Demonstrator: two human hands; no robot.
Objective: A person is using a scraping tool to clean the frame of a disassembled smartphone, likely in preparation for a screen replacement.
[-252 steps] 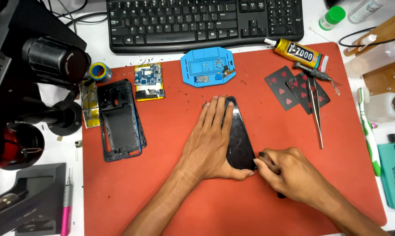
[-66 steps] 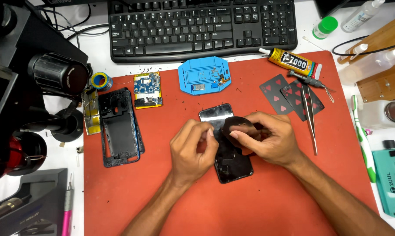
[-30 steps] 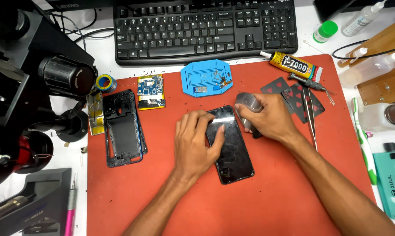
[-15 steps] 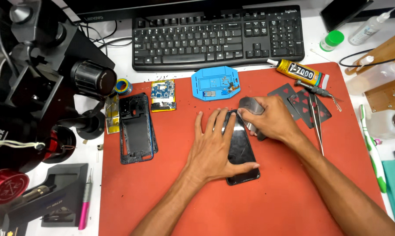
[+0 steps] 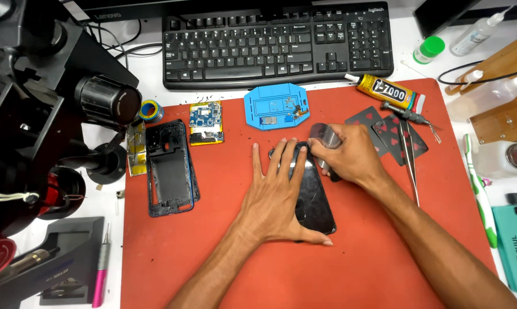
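Note:
A black phone [image 5: 317,201] with a cracked glass face lies on the red mat [image 5: 212,257]. My left hand [image 5: 275,197] presses flat on its left half, fingers spread and pointing away from me. At the phone's top right corner, my right hand [image 5: 354,159] pinches a curled piece of clear grey film [image 5: 325,136]. The film sticks up above my fingers. My left palm hides most of the phone's left edge.
A bare phone frame [image 5: 169,169], a circuit board [image 5: 205,123] and a blue holder [image 5: 275,106] lie on the mat's far side. A glue tube [image 5: 384,90], playing cards [image 5: 393,129] and tweezers [image 5: 410,166] are at right. A keyboard [image 5: 275,43] sits behind, a microscope [image 5: 46,103] at left.
My right hand has come off the phone's lower edge and now holds the film at the top right corner. My left hand stays flat on the phone.

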